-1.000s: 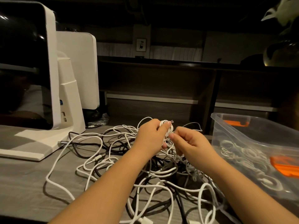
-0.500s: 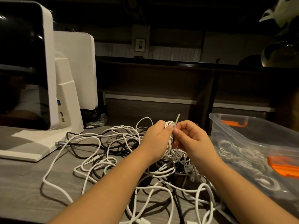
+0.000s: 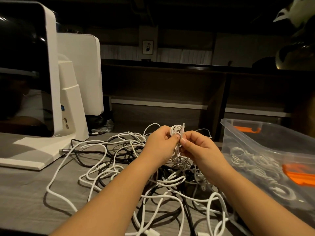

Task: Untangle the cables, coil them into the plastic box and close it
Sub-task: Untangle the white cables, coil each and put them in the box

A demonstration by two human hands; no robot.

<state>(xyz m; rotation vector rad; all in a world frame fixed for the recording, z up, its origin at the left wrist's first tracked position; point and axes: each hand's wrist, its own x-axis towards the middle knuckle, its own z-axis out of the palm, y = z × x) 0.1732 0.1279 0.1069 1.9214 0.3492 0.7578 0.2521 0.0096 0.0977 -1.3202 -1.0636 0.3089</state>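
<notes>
A tangle of white and black cables [image 3: 122, 160] lies spread over the grey table. Above it, my left hand [image 3: 160, 145] grips a small coil of white cable [image 3: 175, 132]. My right hand [image 3: 199, 150] pinches the plug end of that cable [image 3: 182, 132], which sticks up beside the coil. To the right stands the clear plastic box [image 3: 265, 140] with orange latches, holding several coiled white cables [image 3: 252, 164].
A white monitor on a stand [image 3: 68, 106] fills the left side, a second white screen back [image 3: 81, 72] behind it. A crumpled clear bag [image 3: 104, 126] lies by the stand. Dark shelving runs along the back. The table's front edge is near my forearms.
My hands have drawn closer together. The cable's plug end now stands upright between my right fingers, pressed against the coil in my left hand.
</notes>
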